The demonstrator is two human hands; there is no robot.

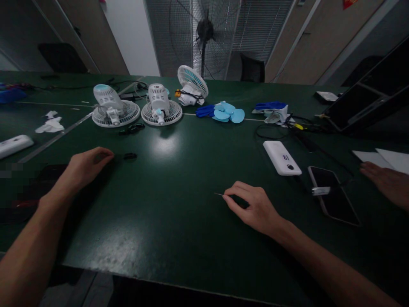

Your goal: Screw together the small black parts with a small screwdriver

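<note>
On the green desk [172,204] we count three white fans, all left of the one blue blade [234,114]: the left fan [108,100] and middle fan [159,98] lie grille down, the tilted fan [191,94] farther back. One glove bundle [204,111] lies against the blade, another glove bundle [271,111] to its right. We count two white devices, one far left of the blade, one to its right and nearer us.

Our right hand [252,207], nearer us than the blade, pinches one thin metal piece [218,194] — thumb against forefinger, clear of the desk. Our left hand [91,168], left of the blade, has its fingertips together beside one small black piece [130,156]; we cannot tell whether it grips anything.

The right-hand white device [281,157] bears dark characters — too blurred to read surely.
</note>
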